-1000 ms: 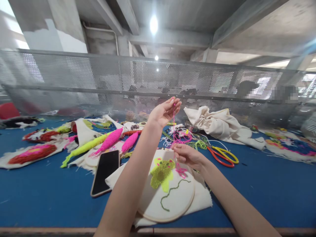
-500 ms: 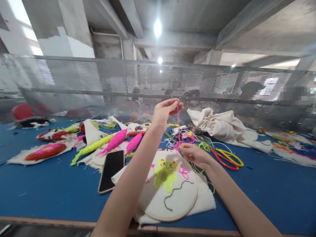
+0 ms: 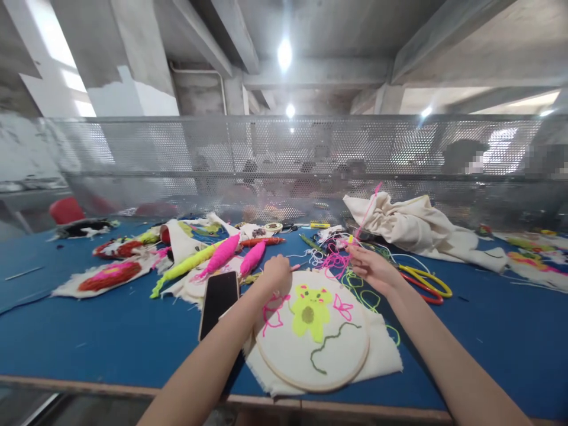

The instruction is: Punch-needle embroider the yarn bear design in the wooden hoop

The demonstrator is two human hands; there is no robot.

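A round embroidery hoop (image 3: 270, 367) with cream cloth lies on the blue table (image 3: 110, 343); the cloth shows a yellow-green animal figure (image 3: 310, 307), pink stitching and a green wavy line. My left hand (image 3: 276, 276) rests closed at the hoop's upper left rim, with a thin pink tip poking out of it toward the right. My right hand (image 3: 370, 266) is raised just beyond the hoop's upper right, pinching a pink thread (image 3: 367, 213) that rises up and to the right. A tangle of pink yarn (image 3: 333, 260) lies between the hands.
A black phone (image 3: 218, 303) lies left of the hoop. Pink and yellow yarn skeins (image 3: 222, 254), finished embroidered pieces (image 3: 106, 277), yellow and red scissors (image 3: 426, 284) and a bunched cream cloth (image 3: 408, 225) crowd the table's far side. A perforated metal screen (image 3: 177, 154) stands behind.
My left hand dropped from high above the table down to the hoop's rim. My right hand shifted right and lifted slightly, and the pink thread now slants up to the right.
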